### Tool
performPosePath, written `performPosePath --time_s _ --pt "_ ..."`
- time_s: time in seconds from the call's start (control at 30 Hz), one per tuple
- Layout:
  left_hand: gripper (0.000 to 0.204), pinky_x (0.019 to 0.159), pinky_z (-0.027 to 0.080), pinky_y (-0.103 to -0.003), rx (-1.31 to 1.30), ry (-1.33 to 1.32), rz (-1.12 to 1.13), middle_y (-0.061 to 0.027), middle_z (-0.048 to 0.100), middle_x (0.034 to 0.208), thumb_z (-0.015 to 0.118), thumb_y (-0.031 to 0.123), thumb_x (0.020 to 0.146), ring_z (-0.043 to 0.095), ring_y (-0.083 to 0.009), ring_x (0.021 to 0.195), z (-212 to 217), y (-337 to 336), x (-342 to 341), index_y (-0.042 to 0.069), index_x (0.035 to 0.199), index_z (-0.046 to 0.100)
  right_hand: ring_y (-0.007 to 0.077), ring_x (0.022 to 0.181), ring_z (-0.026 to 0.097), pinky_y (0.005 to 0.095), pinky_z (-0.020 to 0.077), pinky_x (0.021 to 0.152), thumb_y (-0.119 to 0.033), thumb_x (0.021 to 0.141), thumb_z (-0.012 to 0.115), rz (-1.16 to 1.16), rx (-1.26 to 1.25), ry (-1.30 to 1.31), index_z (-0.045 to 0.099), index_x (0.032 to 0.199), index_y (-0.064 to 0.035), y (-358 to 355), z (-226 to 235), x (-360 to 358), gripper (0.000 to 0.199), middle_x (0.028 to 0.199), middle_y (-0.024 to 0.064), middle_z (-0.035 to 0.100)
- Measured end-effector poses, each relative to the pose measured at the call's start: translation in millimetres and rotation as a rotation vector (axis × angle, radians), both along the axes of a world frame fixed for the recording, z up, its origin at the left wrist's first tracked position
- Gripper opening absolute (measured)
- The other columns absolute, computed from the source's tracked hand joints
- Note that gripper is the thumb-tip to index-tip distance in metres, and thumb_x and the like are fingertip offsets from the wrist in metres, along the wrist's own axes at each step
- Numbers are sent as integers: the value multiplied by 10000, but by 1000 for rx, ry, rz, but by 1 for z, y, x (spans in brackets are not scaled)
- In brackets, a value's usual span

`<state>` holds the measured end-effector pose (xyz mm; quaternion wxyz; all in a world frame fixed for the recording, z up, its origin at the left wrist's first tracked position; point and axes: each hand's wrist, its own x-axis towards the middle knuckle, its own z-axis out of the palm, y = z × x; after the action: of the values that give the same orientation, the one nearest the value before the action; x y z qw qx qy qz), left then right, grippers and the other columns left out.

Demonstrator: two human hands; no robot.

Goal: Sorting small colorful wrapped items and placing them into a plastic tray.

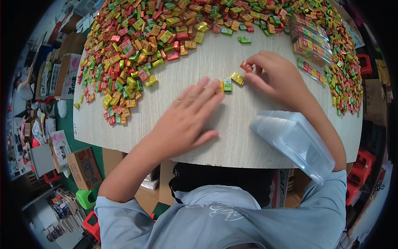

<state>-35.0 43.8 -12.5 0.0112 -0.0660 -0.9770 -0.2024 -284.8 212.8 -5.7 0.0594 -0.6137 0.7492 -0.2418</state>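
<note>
Has a stack of clear plastic boxes point(296, 141) close by on the pale surface point(97, 135), beside the right forearm. Lays the left hand point(188, 114) palm down with fingers extended and unclenched, touching a yellow-orange candy point(221, 86) next to a green candy point(227, 85). Just beyond, past a tilted yellow candy point(237, 78), appears to pinch a red candy point(245, 66) between the thumb and index finger of the right hand point(275, 76). Looks light, fairly firm and slick in shiny wrapping; probably best taken gently by opposite sides. Farther off, faces a heap of wrapped candies point(178, 31).
</note>
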Motion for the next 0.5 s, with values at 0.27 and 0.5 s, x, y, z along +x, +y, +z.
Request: performPosePath --time_s 0.27,0.5 --pt "520 1146 392 -512 -123 171 408 -170 565 1448 695 267 954 532 -389 1321 17 -58 26 51 1409 563 278 911 689 389 552 796 -234 944 738 123 159 10 684 1122 -73 -8 15 -3 246 976 110 667" --pt "485 1110 357 -459 -455 312 306 -78 600 1328 733 329 925 507 -286 1302 9 -53 -26 116 1350 634 358 1005 666 456 549 860 -124 967 681 4 -78 298 644 1165 -62 -33 -9 -48 211 1094 132 657"
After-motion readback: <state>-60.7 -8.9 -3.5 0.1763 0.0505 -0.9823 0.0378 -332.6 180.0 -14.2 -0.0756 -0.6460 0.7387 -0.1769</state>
